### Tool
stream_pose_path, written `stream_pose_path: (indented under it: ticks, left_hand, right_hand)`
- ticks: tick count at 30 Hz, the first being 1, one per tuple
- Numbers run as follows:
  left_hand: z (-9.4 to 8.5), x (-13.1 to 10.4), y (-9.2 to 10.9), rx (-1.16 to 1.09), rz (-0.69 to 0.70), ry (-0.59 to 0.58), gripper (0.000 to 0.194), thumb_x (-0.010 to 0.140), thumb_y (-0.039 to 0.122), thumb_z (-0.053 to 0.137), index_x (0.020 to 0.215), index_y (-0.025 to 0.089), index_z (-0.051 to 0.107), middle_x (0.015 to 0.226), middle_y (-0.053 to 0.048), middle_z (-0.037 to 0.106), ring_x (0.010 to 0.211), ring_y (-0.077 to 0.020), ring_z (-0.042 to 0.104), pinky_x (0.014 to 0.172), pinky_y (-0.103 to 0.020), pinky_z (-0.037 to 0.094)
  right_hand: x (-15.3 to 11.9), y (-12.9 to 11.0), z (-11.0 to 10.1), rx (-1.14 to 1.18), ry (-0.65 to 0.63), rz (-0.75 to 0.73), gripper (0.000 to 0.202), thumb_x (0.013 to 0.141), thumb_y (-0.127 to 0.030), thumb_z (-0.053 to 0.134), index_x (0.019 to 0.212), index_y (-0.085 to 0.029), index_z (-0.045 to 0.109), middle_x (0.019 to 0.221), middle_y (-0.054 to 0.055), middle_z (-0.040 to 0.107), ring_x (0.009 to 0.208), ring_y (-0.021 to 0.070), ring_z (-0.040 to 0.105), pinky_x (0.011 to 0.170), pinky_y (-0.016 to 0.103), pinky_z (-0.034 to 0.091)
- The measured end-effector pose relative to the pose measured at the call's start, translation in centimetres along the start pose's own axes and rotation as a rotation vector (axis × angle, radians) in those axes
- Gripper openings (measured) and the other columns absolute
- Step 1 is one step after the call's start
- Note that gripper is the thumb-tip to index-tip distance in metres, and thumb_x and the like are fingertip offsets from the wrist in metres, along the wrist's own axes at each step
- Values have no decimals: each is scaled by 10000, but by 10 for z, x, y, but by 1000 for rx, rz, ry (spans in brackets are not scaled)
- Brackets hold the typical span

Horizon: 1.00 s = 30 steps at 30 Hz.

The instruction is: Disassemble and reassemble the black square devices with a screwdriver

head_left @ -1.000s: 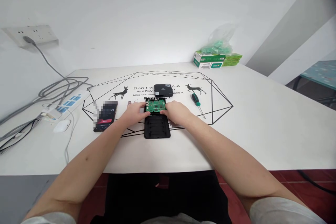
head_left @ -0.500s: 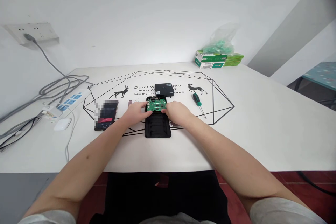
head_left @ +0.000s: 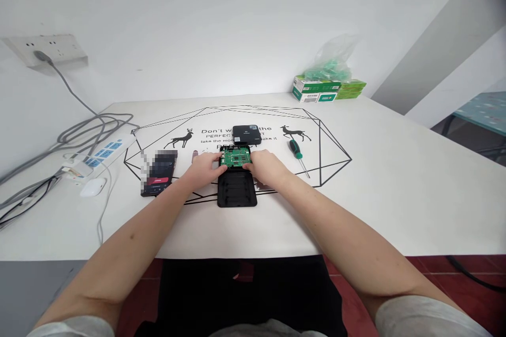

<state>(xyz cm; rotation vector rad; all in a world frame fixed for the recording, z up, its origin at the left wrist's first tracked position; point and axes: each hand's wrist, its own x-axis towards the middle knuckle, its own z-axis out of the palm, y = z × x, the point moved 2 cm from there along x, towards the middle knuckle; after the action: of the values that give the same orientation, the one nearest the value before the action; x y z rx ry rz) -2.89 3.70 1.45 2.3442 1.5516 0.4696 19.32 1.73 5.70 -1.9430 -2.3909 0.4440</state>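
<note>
A green circuit board [head_left: 236,157] lies in a black plastic case half between my hands. My left hand [head_left: 205,168] grips the left edge of this case, thumb at the near corner. On the opposite edge, my right hand [head_left: 266,167] is closed round the case's right side, its thumb near the front corner. Directly in front, on my side, is a flat black cover [head_left: 237,189], inner face up. Behind the board sits a closed black box [head_left: 247,135] with small labels. A green-and-black screwdriver [head_left: 296,151] lies to the right of my right hand.
A phone [head_left: 160,174] lies left of my left forearm. Farther left are a power strip [head_left: 110,151], looped grey cables [head_left: 105,121] and a white earphone case [head_left: 94,187]. Green-and-white boxes [head_left: 316,89] with a plastic bag on top stand at the back right by the wall.
The whole view has shifted very slightly. Both hands keep their hold on the case half, and nothing else has visibly moved.
</note>
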Motion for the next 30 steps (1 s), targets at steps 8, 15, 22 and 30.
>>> stream_pose_path:
  ticks: [8,15,22,30]
  left_hand:
    - [3,-1,0,-14,-27,29,529,986,401,606,1484,243,684,1480,-114,731,1405,-365,657,1331,-626,278]
    - [4,-2,1,46,0,19,461,1006,404,573,1429,295,719,1468,-79,741,1408,-329,647,1327,-626,276]
    - [5,-2,2,82,1,19,457,1016,393,552,1432,293,713,1475,-81,738,1394,-322,654,1298,-616,309]
    - [4,-2,3,100,8,18,453,1023,387,536,1431,283,703,1466,-91,737,1389,-322,654,1290,-613,317]
  right_hand:
    - [3,6,5,129,-20,-12,187,1052,-283,624,1158,-194,750,931,103,840,655,214,776,716,311,563]
    - [12,13,9,229,-1,12,181,1008,-297,723,1139,-188,787,858,71,820,646,194,737,646,287,509]
    - [18,17,11,251,6,12,186,981,-283,778,1135,-182,798,871,58,817,741,186,742,683,270,480]
    - [17,18,9,262,-6,12,186,989,-285,760,1146,-187,783,876,56,814,704,176,717,674,274,474]
